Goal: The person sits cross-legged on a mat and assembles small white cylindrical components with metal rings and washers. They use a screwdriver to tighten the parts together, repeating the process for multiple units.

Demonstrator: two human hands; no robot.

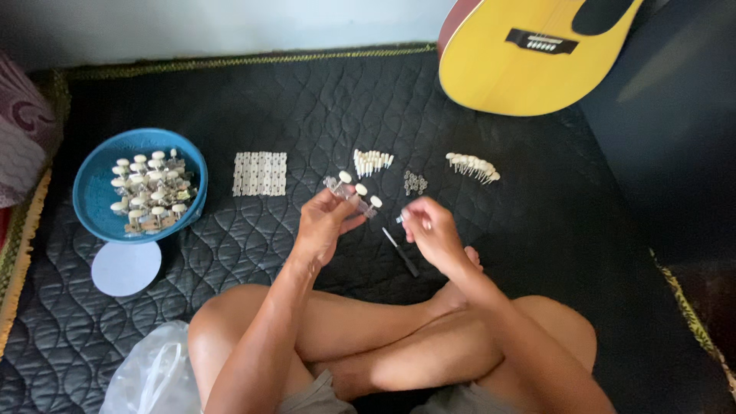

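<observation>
**Guitar tuner strip held over a quilted mat**

A person sat cross-legged on a black quilted mat, and every place below is given from that mat. Largest of the things on it, a yellow acoustic guitar leaned at the mat's far right corner. A blue bowl sat near the mat's left edge, heaped with tuning machines with white knobs. Just in front of the bowl lay a round pale lid, and a crumpled clear plastic bag rested at the mat's near left, touching the person's knee.

Across the middle of the mat ran a row of small parts: a flat batch of pale perforated plates, then a cluster of white pegs, then a little pile of small metal pieces, then a second bunch of white pegs farthest right.

Above the mat's centre, the left hand held a tuner strip with white knobs, its fingers closed around the strip's lower end so that the knobs stuck up and to the right. The right hand was just beside it, fingers pressed together on a tiny pale part too small to identify. A thin dark tool lay on the mat between the two hands.
</observation>
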